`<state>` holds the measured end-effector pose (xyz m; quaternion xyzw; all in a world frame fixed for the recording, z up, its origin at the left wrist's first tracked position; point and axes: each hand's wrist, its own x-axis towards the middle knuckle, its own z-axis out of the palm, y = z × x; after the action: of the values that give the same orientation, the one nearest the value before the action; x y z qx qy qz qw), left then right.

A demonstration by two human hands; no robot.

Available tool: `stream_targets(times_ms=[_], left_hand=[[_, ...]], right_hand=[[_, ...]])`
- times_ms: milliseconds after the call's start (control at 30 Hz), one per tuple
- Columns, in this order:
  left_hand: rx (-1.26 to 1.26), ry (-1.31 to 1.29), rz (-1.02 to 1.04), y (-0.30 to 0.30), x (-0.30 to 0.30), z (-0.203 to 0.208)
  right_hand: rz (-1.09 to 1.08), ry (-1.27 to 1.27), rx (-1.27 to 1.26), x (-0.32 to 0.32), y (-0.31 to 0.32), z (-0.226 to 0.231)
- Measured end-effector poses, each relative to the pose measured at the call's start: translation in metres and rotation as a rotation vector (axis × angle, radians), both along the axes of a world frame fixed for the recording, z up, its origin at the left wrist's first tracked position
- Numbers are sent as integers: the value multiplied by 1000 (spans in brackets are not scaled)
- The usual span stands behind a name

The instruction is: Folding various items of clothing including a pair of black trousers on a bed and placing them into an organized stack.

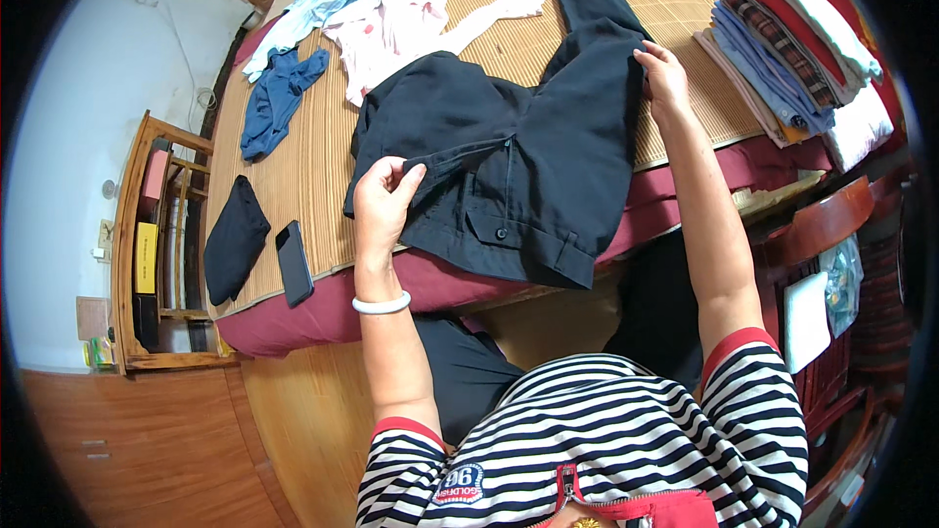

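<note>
A pair of black trousers [577, 152] lies spread over the near edge of the bed, its buttoned waistband toward me and the legs running away. The fly is undone, with one flap raised. My left hand [384, 203] pinches that flap's edge between thumb and fingers. At the far right side of the trousers, my right hand [663, 78] grips the outer edge of a leg, thumb on top and the other fingers partly hidden.
A bamboo mat [313, 147] covers the bed. Light clothes [391, 24] and a blue garment [279, 103] lie at the far left. Nearer are a folded black cloth [236, 242] and a phone [293, 264]. Folded clothes [782, 54] are stacked at right, near a wooden chair [822, 225].
</note>
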<state>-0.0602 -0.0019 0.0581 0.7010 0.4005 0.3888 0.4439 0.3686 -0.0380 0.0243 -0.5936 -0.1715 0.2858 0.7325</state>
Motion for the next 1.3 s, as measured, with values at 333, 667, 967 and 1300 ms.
stream_targets(times_ms=[333,667,967,1300], left_hand=[[-290,-371,-30,3,9,2],[-261,-241,-25,-7,10,11],[-79,211,-309,-29,19,24],[91,460,-386,-43,34,22]], right_hand=[[106,-46,26,1,7,-14],[176,175,-12,12,9,-26],[169,466,-4,3,6,-15],[170,391,24,3,4,-14]])
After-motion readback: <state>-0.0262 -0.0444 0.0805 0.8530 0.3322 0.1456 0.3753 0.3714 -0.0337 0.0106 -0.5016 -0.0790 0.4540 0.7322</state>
